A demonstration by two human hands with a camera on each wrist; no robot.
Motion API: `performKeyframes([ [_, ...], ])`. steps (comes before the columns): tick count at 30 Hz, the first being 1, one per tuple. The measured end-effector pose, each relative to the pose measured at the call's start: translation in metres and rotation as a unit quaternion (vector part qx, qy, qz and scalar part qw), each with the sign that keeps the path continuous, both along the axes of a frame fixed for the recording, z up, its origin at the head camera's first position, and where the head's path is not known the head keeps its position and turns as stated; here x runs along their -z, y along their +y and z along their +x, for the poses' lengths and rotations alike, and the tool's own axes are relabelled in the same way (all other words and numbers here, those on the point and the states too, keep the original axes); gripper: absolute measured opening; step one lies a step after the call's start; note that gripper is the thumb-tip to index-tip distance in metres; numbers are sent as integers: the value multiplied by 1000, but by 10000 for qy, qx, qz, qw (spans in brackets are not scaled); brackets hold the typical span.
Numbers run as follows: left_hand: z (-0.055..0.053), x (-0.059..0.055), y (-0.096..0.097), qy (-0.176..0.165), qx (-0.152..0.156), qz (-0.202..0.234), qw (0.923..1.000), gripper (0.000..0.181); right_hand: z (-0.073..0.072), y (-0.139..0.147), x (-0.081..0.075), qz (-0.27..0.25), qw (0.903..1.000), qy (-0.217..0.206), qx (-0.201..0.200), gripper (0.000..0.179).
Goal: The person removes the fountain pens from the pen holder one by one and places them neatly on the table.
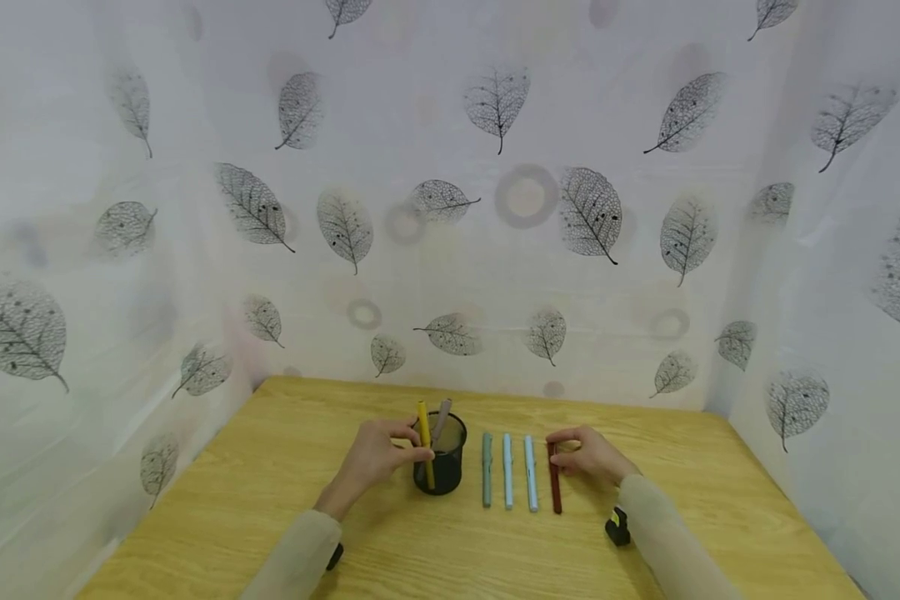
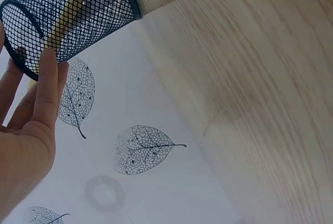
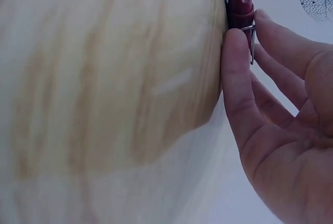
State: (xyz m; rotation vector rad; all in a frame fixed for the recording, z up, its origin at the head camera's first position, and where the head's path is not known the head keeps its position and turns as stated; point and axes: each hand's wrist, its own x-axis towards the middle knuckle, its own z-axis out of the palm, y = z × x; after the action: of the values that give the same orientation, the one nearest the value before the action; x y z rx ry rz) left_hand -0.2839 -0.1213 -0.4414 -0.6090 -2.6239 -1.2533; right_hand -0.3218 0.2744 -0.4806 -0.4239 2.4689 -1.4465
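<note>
A black mesh pen holder (image 1: 450, 467) stands on the table with a yellow pen (image 1: 423, 412) and a greyish pen (image 1: 443, 412) in it. At the holder's rim, my left hand (image 1: 378, 452) pinches the yellow pen between thumb and fingers. Through the mesh in the left wrist view, the lower part of the yellow pen (image 2: 73, 8) shows inside the holder. My right hand (image 1: 588, 454) pinches the upper end of a dark red pen (image 1: 556, 487). The right wrist view shows thumb and forefinger by the metal clip of that dark red pen (image 3: 239, 0).
Left of the dark red pen lie a grey-green pen (image 1: 487, 471) and two light blue pens, one (image 1: 507, 472) beside the other (image 1: 531, 475), roughly parallel. Leaf-print sheeting (image 1: 450, 267) hangs behind and along both sides of the wooden table (image 1: 420, 550).
</note>
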Motion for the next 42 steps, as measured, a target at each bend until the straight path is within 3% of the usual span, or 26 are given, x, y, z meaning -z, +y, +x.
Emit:
performKeyframes([
  [21, -1, 0, -1, 121, 27, -12, 9999, 17, -1, 6, 2, -240, 9994, -114, -218, 52],
  [29, -2, -2, 0, 75, 56, 39, 9999, 17, 0, 3, -6, -283, 9994, -147, 92, 52],
  [35, -2, -2, 0, 45, 98, 79, 9999, 20, -3, -1, -7, 232, 9979, 390, 453, 47],
  [42, -2, 0, 0, 91, 65, 39, 9999, 20, -11, -5, -1, -50, 9974, 412, 586, 41],
])
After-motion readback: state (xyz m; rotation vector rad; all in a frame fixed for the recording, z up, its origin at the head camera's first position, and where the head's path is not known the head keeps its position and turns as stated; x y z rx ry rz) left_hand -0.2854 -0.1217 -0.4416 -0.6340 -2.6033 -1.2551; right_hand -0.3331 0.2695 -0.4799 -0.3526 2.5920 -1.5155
